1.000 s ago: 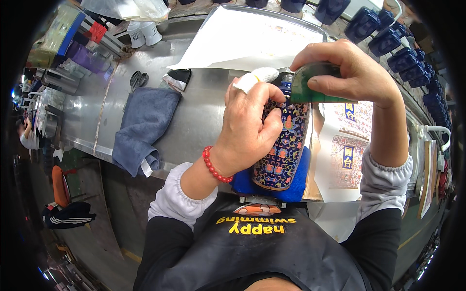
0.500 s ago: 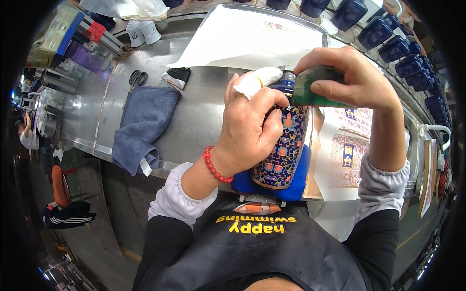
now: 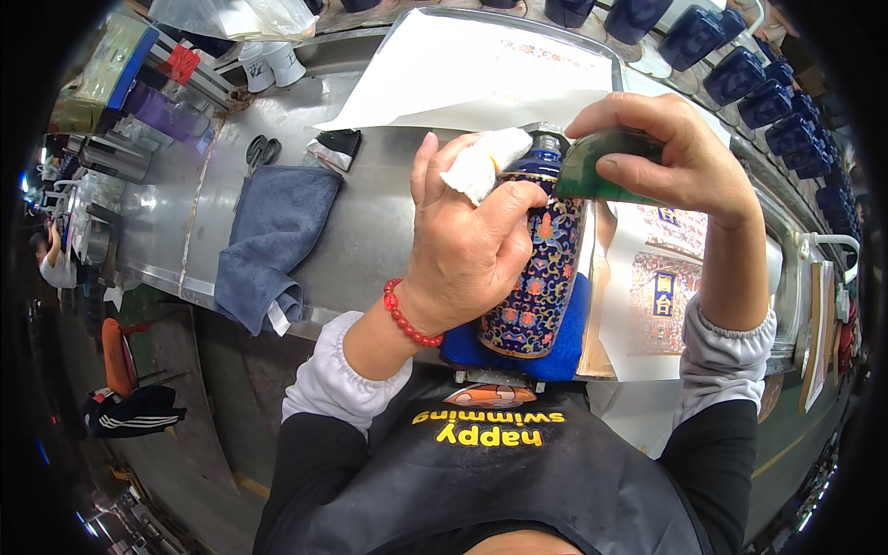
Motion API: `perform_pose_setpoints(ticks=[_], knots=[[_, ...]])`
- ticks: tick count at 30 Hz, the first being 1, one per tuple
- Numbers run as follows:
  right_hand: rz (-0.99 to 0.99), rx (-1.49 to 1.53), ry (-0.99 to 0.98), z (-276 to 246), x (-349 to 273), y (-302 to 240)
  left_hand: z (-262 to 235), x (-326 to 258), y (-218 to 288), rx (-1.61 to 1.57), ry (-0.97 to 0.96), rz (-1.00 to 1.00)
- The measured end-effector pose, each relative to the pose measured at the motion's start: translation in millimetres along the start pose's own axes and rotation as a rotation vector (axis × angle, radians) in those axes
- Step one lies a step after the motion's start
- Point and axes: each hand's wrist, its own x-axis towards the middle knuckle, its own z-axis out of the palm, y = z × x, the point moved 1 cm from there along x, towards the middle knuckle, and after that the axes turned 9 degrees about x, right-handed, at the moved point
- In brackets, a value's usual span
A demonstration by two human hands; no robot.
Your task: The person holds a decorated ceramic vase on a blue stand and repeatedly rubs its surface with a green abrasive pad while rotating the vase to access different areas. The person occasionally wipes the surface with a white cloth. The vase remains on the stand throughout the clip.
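A dark blue bottle with a dense, colourful floral pattern (image 3: pixel 536 277) lies tilted on a bright blue cloth pad (image 3: pixel 560 356), its neck pointing away from me. My left hand (image 3: pixel 472 231), wearing a red bead bracelet, grips the bottle's left side near the shoulder, the thumb pressed on the pattern. White cloth (image 3: pixel 490 162) is wrapped about one of its fingers and lies beside the neck. Between thumb and fingers, my right hand (image 3: pixel 680 157) pinches a flat green scraper (image 3: pixel 606 166), its edge at the bottle's shoulder. The bottle's underside is hidden.
A blue-grey towel (image 3: pixel 277 222) lies on the metal table (image 3: pixel 370 213) at left, near black scissors (image 3: pixel 264 151). White paper (image 3: pixel 435 69) fills the back; printed pattern sheets (image 3: pixel 657 305) lie at right. Dark blue bottles (image 3: pixel 735 74) line the far right, white cups (image 3: pixel 282 65) the far left.
My left hand has shifted slightly left, baring more of the bottle's neck and shoulder. The scraper stays at the shoulder. The row of dark blue bottles at the back has shifted along its line.
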Motion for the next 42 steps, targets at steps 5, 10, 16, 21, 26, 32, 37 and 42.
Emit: perform_pose_setpoints(ticks=[5, 10, 16, 21, 26, 32, 37, 42], knots=[[0.017, 0.010, -0.047, -0.3, -3.2, 0.1, 1.4, -0.1, -0.2, -0.003, 0.018, 0.008], [-0.054, -0.011, 0.010, -0.1, -3.5, -0.1, 1.3, -0.9, -0.6, -0.001, 0.022, 0.014], [-0.015, -0.050, 0.010, 0.8, -5.1, 2.6, -0.3, -0.6, 0.5, -0.004, 0.017, 0.033], [-0.053, -0.042, 0.049, 3.8, -5.4, 4.3, -1.7, -1.0, 6.8, 0.043, 0.042, 0.055], [-0.004, -0.008, 0.066, 6.5, -8.8, 6.4, -4.6, -4.5, 13.9, 0.133, -0.002, 0.088], [-0.048, 0.007, 0.093, 9.4, -12.8, 11.8, -5.3, -5.2, 19.3, 0.102, 0.022, 0.052], [-0.042, 0.006, 0.103, 9.7, -15.4, 11.9, -5.0, -6.4, 19.1, 0.121, 0.009, 0.053], [-0.046, 0.020, 0.106, 10.7, -15.7, 11.7, -4.9, -6.9, 17.6, 0.108, 0.004, 0.069]])
